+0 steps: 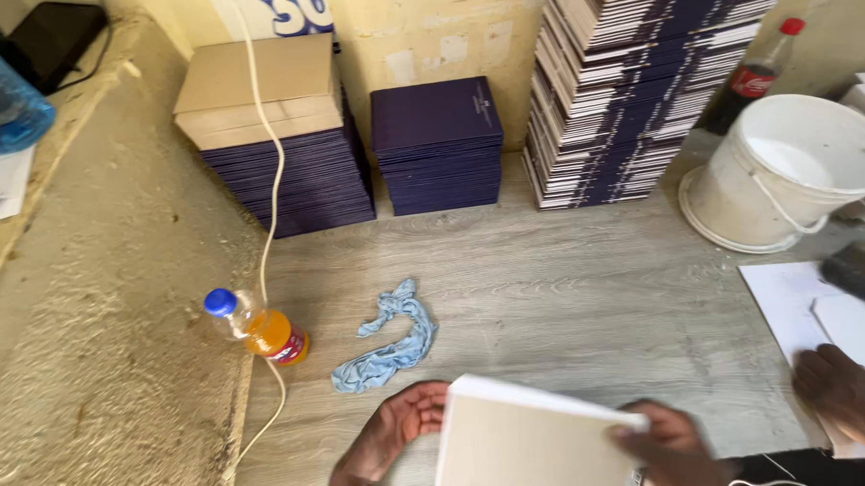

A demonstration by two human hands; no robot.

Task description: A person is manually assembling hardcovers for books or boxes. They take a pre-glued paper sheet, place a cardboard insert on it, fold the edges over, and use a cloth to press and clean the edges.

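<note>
While the left hand (392, 433) lies open beside it, the right hand (670, 452) grips the white board (531, 452) above the floor (584, 296).

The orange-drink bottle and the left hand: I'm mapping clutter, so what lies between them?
In the head view, a crumpled blue rag lies between bottle and left hand.

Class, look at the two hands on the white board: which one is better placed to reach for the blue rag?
Probably the left hand. It rests at the white board's left edge, with the blue rag lying just beyond it. The right hand grips the opposite corner, farther away.
</note>
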